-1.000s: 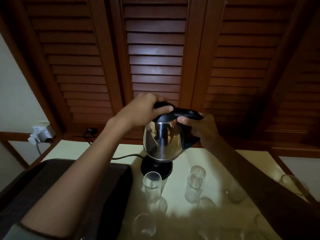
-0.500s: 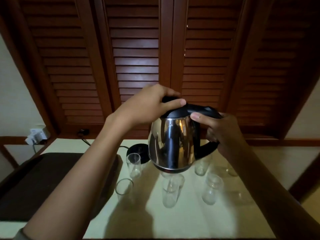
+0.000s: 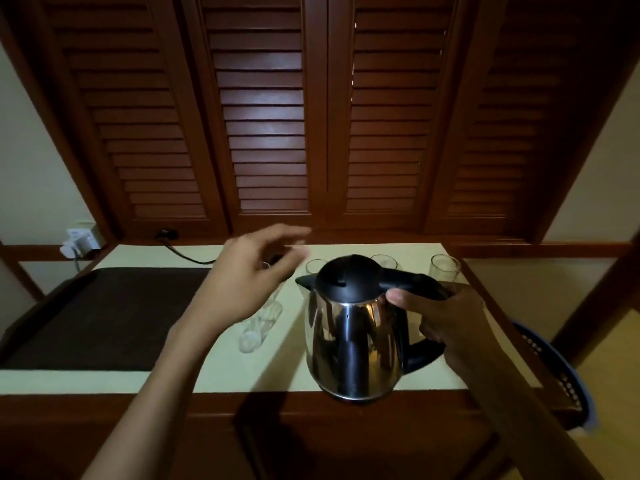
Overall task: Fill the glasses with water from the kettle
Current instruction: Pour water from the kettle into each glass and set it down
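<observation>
Lying on the left of the pale bench (image 3: 207, 372) is a dark mat (image 3: 104, 317), with a wall plug (image 3: 80, 241) behind it. Next, the left hand (image 3: 249, 282) hovers palm-down, fingers loosely spread and holding nothing, above a clear glass (image 3: 258, 327). Right of it, the steel kettle (image 3: 353, 341) hangs upright at the bench's front edge, its black handle clasped by the right hand (image 3: 446, 320). More glasses (image 3: 445, 268) stand behind it.
</observation>
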`<state>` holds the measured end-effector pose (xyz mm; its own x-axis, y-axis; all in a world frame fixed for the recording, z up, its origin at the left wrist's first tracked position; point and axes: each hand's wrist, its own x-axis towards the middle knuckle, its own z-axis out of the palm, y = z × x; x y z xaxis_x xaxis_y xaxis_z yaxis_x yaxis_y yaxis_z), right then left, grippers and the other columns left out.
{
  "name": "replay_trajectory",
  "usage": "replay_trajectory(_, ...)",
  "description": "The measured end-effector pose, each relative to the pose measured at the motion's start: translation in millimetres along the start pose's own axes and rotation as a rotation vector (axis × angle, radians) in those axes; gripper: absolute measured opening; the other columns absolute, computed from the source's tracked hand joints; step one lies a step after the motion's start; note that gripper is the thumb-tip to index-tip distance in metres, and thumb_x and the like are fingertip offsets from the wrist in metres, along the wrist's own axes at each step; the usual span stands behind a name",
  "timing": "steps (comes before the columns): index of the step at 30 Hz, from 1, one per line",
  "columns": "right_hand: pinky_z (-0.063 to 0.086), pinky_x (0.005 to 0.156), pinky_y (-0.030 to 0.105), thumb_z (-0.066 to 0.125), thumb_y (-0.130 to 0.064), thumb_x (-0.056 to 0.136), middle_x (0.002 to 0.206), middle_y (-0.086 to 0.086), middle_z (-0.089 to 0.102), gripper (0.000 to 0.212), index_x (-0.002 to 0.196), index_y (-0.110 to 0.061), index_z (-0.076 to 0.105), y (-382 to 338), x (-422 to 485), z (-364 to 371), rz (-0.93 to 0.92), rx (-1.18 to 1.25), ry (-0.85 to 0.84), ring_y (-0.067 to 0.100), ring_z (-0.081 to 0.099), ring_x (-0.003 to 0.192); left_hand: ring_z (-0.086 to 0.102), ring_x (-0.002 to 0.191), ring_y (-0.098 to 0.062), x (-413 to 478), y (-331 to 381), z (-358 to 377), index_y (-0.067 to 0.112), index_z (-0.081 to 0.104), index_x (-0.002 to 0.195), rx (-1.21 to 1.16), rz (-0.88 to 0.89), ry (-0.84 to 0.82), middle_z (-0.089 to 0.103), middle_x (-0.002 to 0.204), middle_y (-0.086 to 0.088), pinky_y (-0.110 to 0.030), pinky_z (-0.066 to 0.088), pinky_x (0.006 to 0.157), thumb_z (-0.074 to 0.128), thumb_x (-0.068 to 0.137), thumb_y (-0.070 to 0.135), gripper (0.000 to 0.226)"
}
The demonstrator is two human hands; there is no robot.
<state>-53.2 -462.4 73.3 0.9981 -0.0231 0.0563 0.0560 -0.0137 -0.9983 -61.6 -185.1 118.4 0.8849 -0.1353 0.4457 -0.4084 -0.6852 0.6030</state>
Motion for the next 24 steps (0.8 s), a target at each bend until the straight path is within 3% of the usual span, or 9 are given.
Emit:
replay_trajectory(3,0.024,0.041,0.020,0.086,-0.044,0.040,0.034,-0.008,0.041,0.036,0.069,-0.022,0.083,10,-10,3,0.008,-0.008,-0.015,0.008,0.029,0.031,0.067,0.104,0.004,-46,-65,17,0.027,0.068,0.124,-0.057,-0.280,0.348,0.072,0.112,0.017,-0.034,0.059,0.094,0.065,0.097,0.009,0.032)
replay_trajectory(5,0.025,0.040,0.019,0.088,-0.041,0.042,0.033,-0.008,0.042,0.029,0.064,-0.023,0.082,15,-13,5,0.022,0.004,-0.017,0.007,0.029,0.030,0.068,0.110,-0.010,-71,-109,37,0.022,0.062,0.131,-0.062,-0.472,0.368,0.070,0.116,0.007,-0.042,0.058,0.100,0.070,0.089,-0.004,0.050)
replay_trajectory(7,0.024,0.039,0.018,0.094,-0.050,0.032,0.036,-0.007,0.041,0.059,0.073,-0.009,0.082,24,-14,7,0.013,0.005,-0.022,0.008,0.029,0.031,0.062,0.125,-0.024,-86,-138,58,0.018,0.048,0.147,-0.088,-0.574,0.293,0.061,0.135,-0.005,-0.043,0.054,0.104,0.076,0.083,-0.005,0.073)
replay_trajectory(9,0.024,0.042,0.018,0.094,-0.065,0.017,0.043,0.004,0.038,0.091,0.070,0.005,0.071,31,-15,7,0.004,-0.001,0.010,0.012,0.029,0.033,0.051,0.138,-0.028,-91,-155,74,0.016,0.032,0.157,-0.098,-0.623,0.257,0.047,0.151,-0.011,-0.047,0.049,0.111,0.084,0.080,0.004,0.094)
replay_trajectory(13,0.024,0.040,0.016,0.093,-0.068,0.016,0.060,0.015,0.043,0.115,0.085,0.020,0.065,37,-18,10,-0.017,-0.006,0.004,0.011,0.029,0.032,0.040,0.147,-0.029,-84,-171,96,0.018,0.018,0.162,-0.132,-0.645,0.249,0.037,0.162,-0.010,-0.051,0.041,0.117,0.094,0.070,0.022,0.119)
replay_trajectory(17,0.025,0.042,0.017,0.095,-0.064,0.020,0.044,0.002,0.037,0.096,0.076,0.010,0.070,37,-20,14,0.014,-0.020,0.013,0.012,0.028,0.034,0.045,0.143,-0.024,-74,-174,106,0.022,0.022,0.161,-0.232,-0.581,0.262,0.043,0.160,-0.004,-0.041,0.043,0.116,0.093,0.072,0.027,0.114)
replay_trajectory(21,0.025,0.042,0.016,0.096,-0.044,0.037,0.039,-0.003,0.034,0.050,0.063,-0.007,0.073,35,-23,17,0.047,-0.015,0.017,0.010,0.026,0.032,0.059,0.131,-0.025,-71,-178,109,0.029,0.033,0.155,-0.335,-0.581,0.289,0.058,0.146,-0.003,-0.034,0.049,0.105,0.090,0.075,0.025,0.098)
replay_trajectory(24,0.024,0.039,0.014,0.100,-0.039,0.039,0.036,-0.007,0.035,0.042,0.058,-0.013,0.074,33,-24,19,0.047,-0.005,0.014,0.008,0.025,0.030,0.064,0.123,-0.023,-73,-181,109,0.033,0.046,0.146,-0.355,-0.556,0.316,0.066,0.134,-0.001,-0.036,0.056,0.099,0.090,0.076,0.028,0.083)
